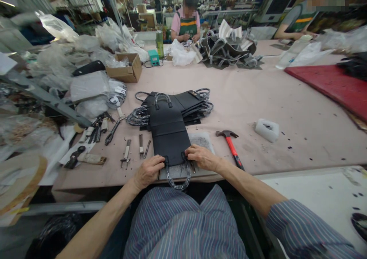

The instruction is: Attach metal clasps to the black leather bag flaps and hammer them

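Observation:
A long black bag panel point(169, 136) lies lengthwise before me, with a plastic-wrapped handle at each end. The near handle point(178, 180) hangs over the table's front edge. My left hand point(149, 170) is closed on the panel's near left edge, fingertips beside the handle tab. At the near right edge my right hand point(203, 156) pinches the panel by the other tab; its thumb is partly hidden. Beneath the far part of this panel lies a stack of similar black panels point(190, 104) with wrapped handles. A pale work slab point(202, 140) shows under the panel's right side.
To the right lie a red-handled claw hammer point(231, 148) and a white plastic block point(266, 130). Punches and small tools point(126, 153) are on the left. Farther off are a cardboard box point(126, 68), a grey pile of pieces point(229, 48), a red board point(332, 87) and two people.

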The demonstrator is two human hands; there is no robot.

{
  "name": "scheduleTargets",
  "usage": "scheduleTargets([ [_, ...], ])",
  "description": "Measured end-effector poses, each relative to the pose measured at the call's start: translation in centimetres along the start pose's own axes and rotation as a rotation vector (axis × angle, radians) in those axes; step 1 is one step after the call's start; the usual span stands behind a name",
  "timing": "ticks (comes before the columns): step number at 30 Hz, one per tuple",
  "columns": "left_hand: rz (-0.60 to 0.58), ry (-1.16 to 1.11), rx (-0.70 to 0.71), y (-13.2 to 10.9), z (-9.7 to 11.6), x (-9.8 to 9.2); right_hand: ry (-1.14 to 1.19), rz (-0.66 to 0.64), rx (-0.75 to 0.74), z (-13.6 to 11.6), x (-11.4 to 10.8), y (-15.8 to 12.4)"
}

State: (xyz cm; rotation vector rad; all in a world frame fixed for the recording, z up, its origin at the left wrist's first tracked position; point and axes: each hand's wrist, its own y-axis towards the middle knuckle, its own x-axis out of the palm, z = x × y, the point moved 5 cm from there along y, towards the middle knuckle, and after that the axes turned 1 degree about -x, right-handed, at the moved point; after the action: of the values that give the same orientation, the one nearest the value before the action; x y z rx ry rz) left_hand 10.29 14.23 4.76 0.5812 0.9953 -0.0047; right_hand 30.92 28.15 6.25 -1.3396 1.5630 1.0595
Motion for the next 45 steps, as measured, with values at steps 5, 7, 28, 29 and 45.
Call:
scheduleTargets([
  [5, 0.021, 0.038, -0.027, 0.5, 0.5, -0.1, -0.011, 0.062, 0.048, -0.5, 0.6, -0.3],
  [7, 0.011, 0.057, -0.021, 0.6, 0.8, 0.0, 0.011, 0.134, 0.091, -0.9, 1.0, -0.7],
  [28, 0.221, 0.035, -0.313, -1.1, -0.7, -0.5, 0.201, 0.584, 0.424, -2.1, 3.3, -1.8],
  [29, 0.254, 0.075, -0.382, -1.5, -1.3, -1.3, 0.208, 0.593, 0.424, -2.0, 3.4, -1.9],
  [45, -0.238, 0.382, -1.207, 1.2, -10.1, -5.6, 0.035, 0.649, 0.574, -1.5, 3.5, -2.1],
])
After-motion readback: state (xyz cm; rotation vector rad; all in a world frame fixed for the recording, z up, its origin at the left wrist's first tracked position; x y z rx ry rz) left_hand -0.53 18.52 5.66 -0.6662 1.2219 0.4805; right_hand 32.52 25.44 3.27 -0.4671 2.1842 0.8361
